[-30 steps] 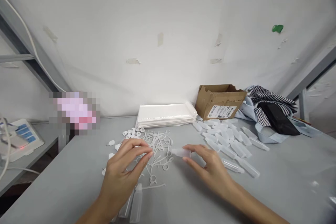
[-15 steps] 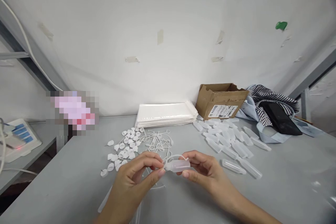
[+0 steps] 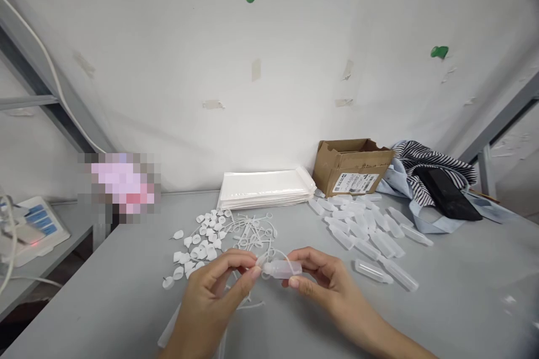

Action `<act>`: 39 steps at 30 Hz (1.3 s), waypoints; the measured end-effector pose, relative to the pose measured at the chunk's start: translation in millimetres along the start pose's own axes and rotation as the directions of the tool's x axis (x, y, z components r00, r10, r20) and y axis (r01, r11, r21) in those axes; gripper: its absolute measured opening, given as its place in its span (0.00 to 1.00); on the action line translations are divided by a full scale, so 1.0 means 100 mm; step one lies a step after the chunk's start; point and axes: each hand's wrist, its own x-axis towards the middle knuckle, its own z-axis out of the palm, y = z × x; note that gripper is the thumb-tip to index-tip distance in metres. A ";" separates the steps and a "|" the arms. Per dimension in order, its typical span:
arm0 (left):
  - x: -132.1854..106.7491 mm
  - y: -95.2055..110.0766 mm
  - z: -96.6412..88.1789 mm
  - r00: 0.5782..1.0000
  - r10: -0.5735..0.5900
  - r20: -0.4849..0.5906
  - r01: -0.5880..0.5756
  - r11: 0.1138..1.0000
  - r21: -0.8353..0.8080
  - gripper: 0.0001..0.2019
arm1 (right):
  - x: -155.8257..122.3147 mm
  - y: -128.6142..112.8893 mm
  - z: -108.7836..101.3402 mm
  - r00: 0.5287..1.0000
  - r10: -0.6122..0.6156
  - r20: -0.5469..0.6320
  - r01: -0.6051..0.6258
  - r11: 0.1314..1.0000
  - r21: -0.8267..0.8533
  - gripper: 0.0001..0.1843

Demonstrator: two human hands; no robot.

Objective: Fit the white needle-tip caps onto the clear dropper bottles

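Note:
My right hand [image 3: 323, 283] pinches a small translucent plastic bottle [image 3: 283, 268], held sideways above the grey table [image 3: 455, 297]. My left hand [image 3: 214, 297] is closed in a pinch at the bottle's neck, its fingertips on a thin white looped strap [image 3: 281, 253] that arches over the bottle. Just beyond my hands lies a tangle of white looped straps [image 3: 252, 233] and a scatter of small white caps [image 3: 200, 244]. Several more translucent bottles [image 3: 366, 230] lie to the right.
A stack of white padded envelopes [image 3: 265, 188] lies against the wall, with an open cardboard box [image 3: 351, 165] beside it. Striped cloth and a black pouch [image 3: 442, 190] are at the far right. A device with blue buttons [image 3: 29, 227] sits on a lower shelf at left.
My hands came together from apart: the right lifted a bottle off the table and the left brought a strap to its neck. In the last half second they barely shifted.

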 end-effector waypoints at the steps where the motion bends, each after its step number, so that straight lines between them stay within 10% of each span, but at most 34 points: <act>1: 0.00 0.01 0.00 0.999 -0.032 -0.028 0.032 0.999 -0.015 0.05 | 0.00 0.00 0.00 1.000 0.004 -0.003 -0.004 1.000 -0.002 0.15; 12: 0.10 -0.04 -0.06 0.902 -0.334 0.272 0.406 0.871 -0.277 0.10 | 0.00 0.03 0.04 0.999 0.037 0.009 -0.038 0.997 0.062 0.16; 39: 0.04 0.01 0.00 0.968 -0.082 0.239 0.092 0.995 -0.030 0.08 | -0.05 0.02 0.12 0.996 0.014 0.092 -0.010 0.999 -0.049 0.17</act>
